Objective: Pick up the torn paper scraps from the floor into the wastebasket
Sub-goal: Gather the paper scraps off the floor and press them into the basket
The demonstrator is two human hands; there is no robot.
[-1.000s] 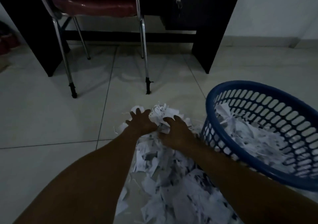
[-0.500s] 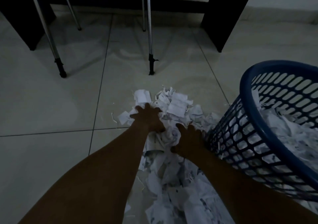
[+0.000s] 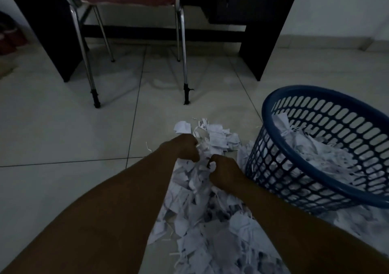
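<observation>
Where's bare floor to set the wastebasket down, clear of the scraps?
Bare tile lies left of the paper scraps, from the left arm out to the chair legs. More lies between the wastebasket rim and the desk panel. Crowded: around both hands and against the basket's near wall.

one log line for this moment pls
left hand gripping paper scraps | right hand gripping scraps | wastebasket part-filled, right | phase: gather

Both fists curl into a heap of torn white paper scraps (image 3: 210,206) — left hand (image 3: 185,148) beside right hand (image 3: 224,171). Right of the right hand, a blue plastic lattice wastebasket (image 3: 328,145) tilts, scraps inside.
</observation>
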